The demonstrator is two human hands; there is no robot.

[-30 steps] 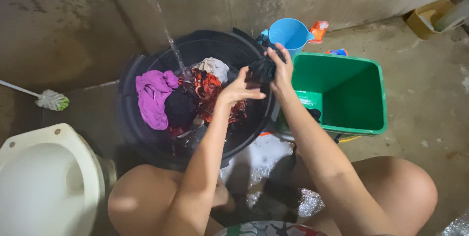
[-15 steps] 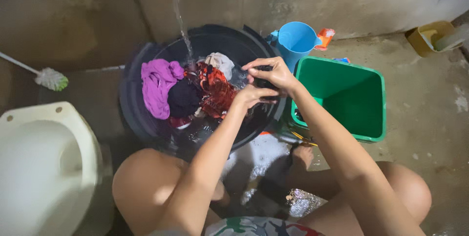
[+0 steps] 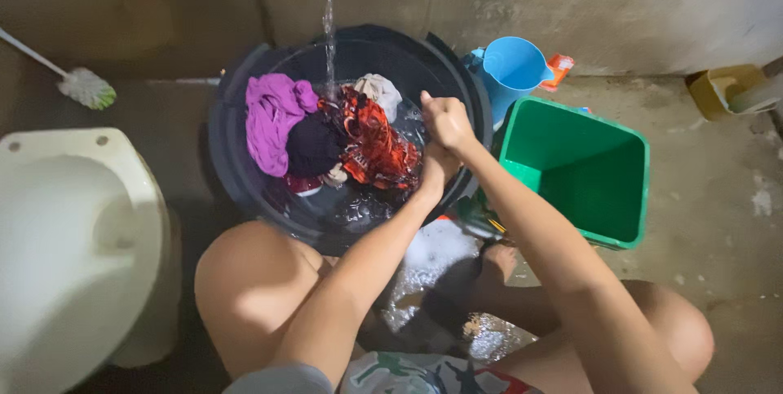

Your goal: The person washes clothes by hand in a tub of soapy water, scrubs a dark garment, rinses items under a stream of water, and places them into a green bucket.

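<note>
My right hand (image 3: 446, 121) is a closed fist over the right side of a black basin (image 3: 231, 125). My left hand (image 3: 435, 172) presses up against it from below. Both squeeze a small dark cloth that is almost wholly hidden between them. The basin holds water and soaked laundry: a purple garment (image 3: 273, 117), a black one (image 3: 314, 145), a red patterned one (image 3: 375, 145) and a whitish one (image 3: 379, 92). A thin stream of water (image 3: 328, 27) falls into the basin from above.
A green square bucket (image 3: 632, 186) stands right of the basin, with a blue jug (image 3: 514, 68) and an orange packet (image 3: 559, 70) behind it. A white toilet (image 3: 73, 223) is at the left, a brush (image 3: 86, 88) behind it. A yellow container (image 3: 718, 88) sits far right. Foam covers the wet floor (image 3: 432, 251) between my knees.
My hands lifted the dark cloth at the basin's right edge, then drew together into stacked fists around it over the water. The view shifted slightly downward and right.
</note>
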